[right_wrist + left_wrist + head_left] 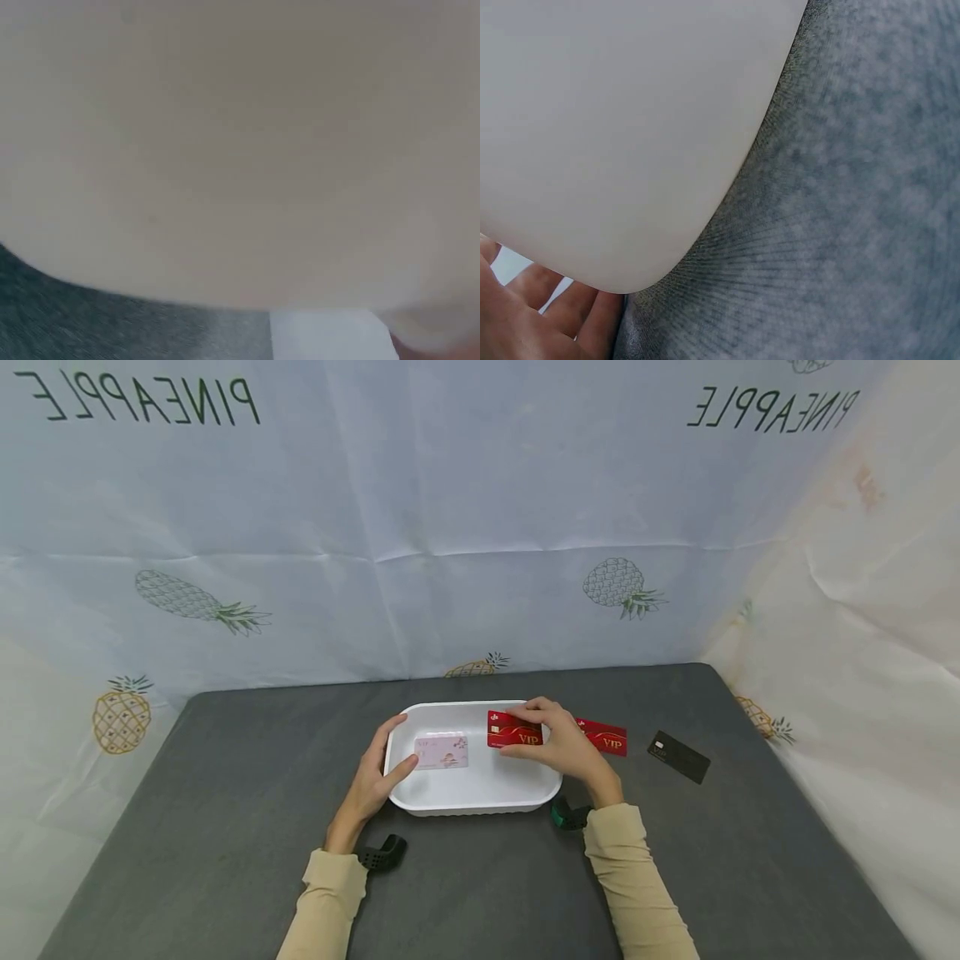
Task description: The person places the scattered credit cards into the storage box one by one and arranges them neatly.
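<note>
On the dark table stands a white plastic tray (pixel 474 791). My left hand (pixel 372 774) grips its left end, with the thumb over the rim and fingers along the outer side. In the left wrist view, fingers (pixel 540 322) show below the tray's pale wall (pixel 622 165). A red VIP card (pixel 506 730) is pinched between the thumb and fingers of my right hand (pixel 564 742), over the tray's right half. Inside the tray, to the left, lies a pink VIP card (pixel 444 752). Tray wall (pixel 240 165), blurred, fills most of the right wrist view.
A second red VIP card (pixel 606 737) lies on the table right of the tray, partly hidden by my right hand. Farther right is a black card (pixel 678 757), set at a slant. A pineapple-print curtain (pixel 480 527) hangs behind the grey table (pixel 225 827).
</note>
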The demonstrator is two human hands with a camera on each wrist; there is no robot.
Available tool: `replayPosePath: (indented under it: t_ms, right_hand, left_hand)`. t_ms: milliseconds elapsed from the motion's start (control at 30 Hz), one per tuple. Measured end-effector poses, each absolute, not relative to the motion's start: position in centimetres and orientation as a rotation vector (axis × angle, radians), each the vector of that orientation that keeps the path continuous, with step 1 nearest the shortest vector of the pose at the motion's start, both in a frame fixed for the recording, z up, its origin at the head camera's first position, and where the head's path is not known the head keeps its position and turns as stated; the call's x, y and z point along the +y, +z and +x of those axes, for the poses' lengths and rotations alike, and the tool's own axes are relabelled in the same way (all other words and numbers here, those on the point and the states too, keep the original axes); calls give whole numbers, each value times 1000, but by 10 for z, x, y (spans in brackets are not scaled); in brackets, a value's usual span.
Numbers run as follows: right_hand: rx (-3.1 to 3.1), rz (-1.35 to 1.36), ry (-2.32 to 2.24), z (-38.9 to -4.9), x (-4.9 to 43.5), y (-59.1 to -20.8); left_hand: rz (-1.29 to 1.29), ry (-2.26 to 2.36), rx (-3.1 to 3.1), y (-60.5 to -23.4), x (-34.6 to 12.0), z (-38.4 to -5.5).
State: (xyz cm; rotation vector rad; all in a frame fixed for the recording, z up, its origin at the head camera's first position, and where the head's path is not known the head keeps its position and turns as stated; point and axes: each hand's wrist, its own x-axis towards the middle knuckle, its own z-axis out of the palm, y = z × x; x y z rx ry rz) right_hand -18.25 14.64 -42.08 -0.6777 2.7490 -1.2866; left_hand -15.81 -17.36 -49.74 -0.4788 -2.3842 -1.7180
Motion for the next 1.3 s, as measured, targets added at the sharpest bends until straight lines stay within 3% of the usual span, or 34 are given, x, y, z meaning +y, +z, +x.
replayPosePath:
  t_ms: [533, 1300]
  right_hand:
    - [2706, -769, -1060, -190, 118, -430]
    - [2738, -467, -1000, -190, 97, -447]
  left_hand:
    - [-467, -1699, -2404, -496, -174, -158]
    - [-472, -1739, -2394, -493, -174, -158]
